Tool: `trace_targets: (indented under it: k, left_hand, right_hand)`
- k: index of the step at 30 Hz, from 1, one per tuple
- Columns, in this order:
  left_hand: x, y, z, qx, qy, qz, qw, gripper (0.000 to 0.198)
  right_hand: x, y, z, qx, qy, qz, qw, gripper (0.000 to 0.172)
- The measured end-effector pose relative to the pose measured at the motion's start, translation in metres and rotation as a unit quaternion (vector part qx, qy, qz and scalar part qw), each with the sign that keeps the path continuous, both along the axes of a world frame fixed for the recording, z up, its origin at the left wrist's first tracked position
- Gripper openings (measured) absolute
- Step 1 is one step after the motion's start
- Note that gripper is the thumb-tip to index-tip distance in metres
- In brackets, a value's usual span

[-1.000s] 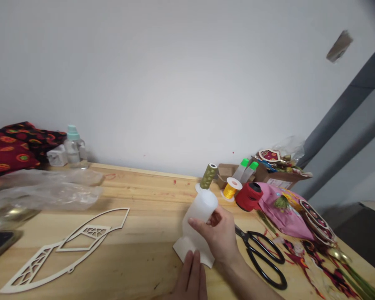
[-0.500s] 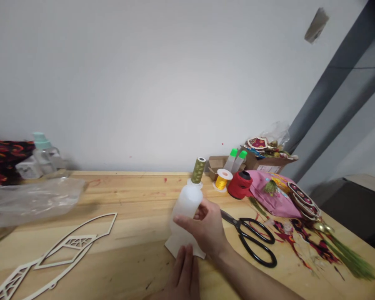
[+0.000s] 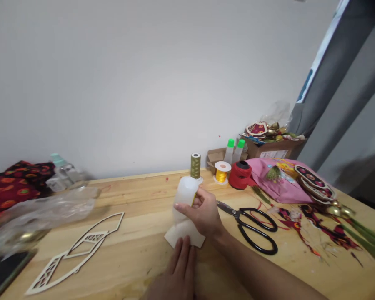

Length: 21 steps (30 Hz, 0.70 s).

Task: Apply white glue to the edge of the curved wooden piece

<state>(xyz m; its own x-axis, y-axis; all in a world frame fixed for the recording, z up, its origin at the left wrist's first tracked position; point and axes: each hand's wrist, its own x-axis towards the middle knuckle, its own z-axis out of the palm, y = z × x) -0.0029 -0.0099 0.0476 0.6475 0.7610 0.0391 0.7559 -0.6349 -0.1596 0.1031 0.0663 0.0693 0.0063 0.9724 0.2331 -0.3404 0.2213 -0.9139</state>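
My right hand (image 3: 203,210) is wrapped round a white translucent plastic bottle (image 3: 185,196), thumb on its near side. The bottle is upside down and slightly tilted, base uppermost, and a strip of yellow shows at its edge. Its lower end is over a small pale, flat, fan-shaped piece (image 3: 183,233); whether the two touch is hard to tell. My left hand (image 3: 179,264) lies palm down, fingers stretched out, with the fingertips pressing the near edge of that piece against the wooden table (image 3: 137,254).
Black-handled scissors (image 3: 250,227) lie right of my right hand. Behind stand an olive thread spool (image 3: 195,166), a yellow spool (image 3: 221,173) and a red cone (image 3: 240,175). Pale openwork frames (image 3: 78,254) and a plastic bag (image 3: 59,208) are left; a pink pouch (image 3: 275,181) is right.
The camera view has shifted, bringing more of the table's left side into sight. The bottle stays tipped over the pale piece in my right hand; my left fingers stay on the piece.
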Motion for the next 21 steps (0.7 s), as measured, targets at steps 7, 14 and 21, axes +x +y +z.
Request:
trace_targets:
  k: [7, 14, 21]
  left_hand:
    - [0.002, -0.009, -0.013, 0.012, -0.046, 0.071, 0.996, 0.063]
    - [0.001, -0.018, -0.045, 0.252, -0.018, -0.001, 0.967, 0.063]
    - [0.014, -0.019, -0.03, 0.235, -0.036, 0.063, 0.969, 0.056]
  right_hand:
    - [0.004, 0.003, -0.007, 0.003, -0.02, 0.006, 1.0, 0.023]
    - [0.006, -0.004, 0.001, 0.003, 0.024, 0.01, 1.0, 0.024]
    - [0.014, 0.0, 0.0, 0.01, 0.005, 0.015, 1.0, 0.025]
